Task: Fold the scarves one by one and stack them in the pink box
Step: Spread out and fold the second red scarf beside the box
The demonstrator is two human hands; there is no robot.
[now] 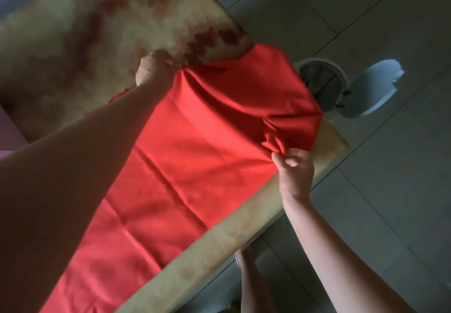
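View: head, the only one.
Scarf: a red scarf (195, 166) lies lengthwise and mostly flat on the table (73, 44). Its far end bunches up between the hands and reaches past the table's far corner.
Left hand: the left hand (156, 68) pinches the scarf's far left edge, fingers curled on the cloth.
Right hand: the right hand (295, 168) pinches the right edge near the table's rim, thumb and fingers gathering a small pleat.
Box: a pink shape (8, 129) at the left border is probably the box. Its inside is out of view, so I cannot tell whether anything is stacked there.
Done: judging by the flat cloth, no fold of this scarf is finished; only old crease lines cross it.
Left: fold this scarf, carry it to the box, then any others, none of which show here.
Around: a white fan (322, 85) stands on the tiled floor (366, 215) beyond the table.
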